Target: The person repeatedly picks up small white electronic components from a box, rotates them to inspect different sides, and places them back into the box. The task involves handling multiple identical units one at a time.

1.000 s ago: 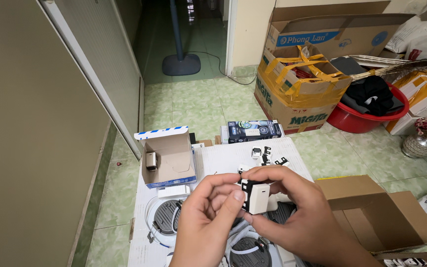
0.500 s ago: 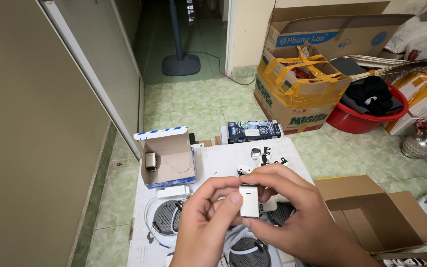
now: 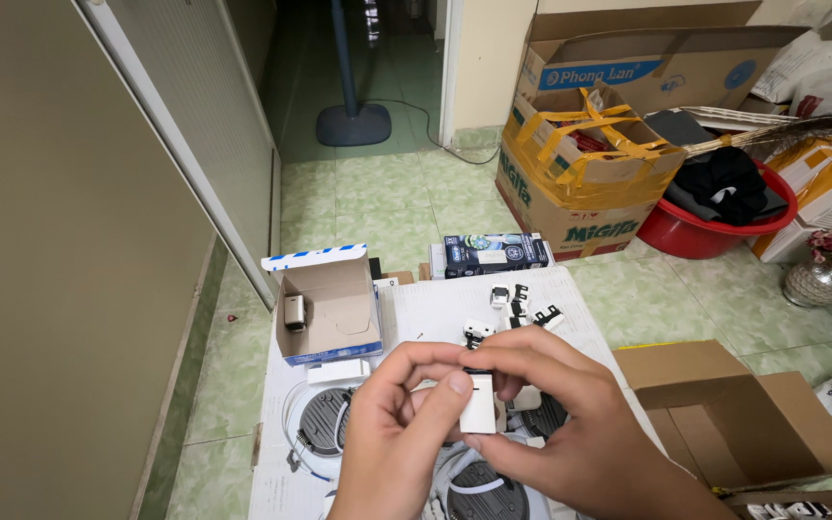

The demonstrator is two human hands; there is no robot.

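You hold a small white rectangular block [image 3: 479, 404] upright between both hands, low in the middle of the view, above the white sheet [image 3: 435, 313] spread on the green tiled floor [image 3: 387, 202]. Your left hand [image 3: 392, 438] is clamped on the block, its thumb pressed against the block's left face and its forefinger arched over the top. Your right hand [image 3: 570, 414] is closed on the same block, its fingers curling over the dark upper end and its thumb under the lower edge.

Just beyond the block, on the sheet, lies a scatter of small black and white clips [image 3: 517, 308]. Under and beside your hands, round grey lamp fittings [image 3: 325, 419] with white wires lie on the sheet. To the left of the block stands an open small carton [image 3: 329, 308] with blue trim, a little metal part inside it. Past the clips, at the sheet's far edge, lies a dark printed box [image 3: 493, 253]. To the right of the block sits an open brown cardboard box [image 3: 734, 414]. Far beyond it stand a taped carton [image 3: 580, 183] and a red basin [image 3: 715, 226] holding dark cloth, and a fan base [image 3: 351, 123] rests further back.
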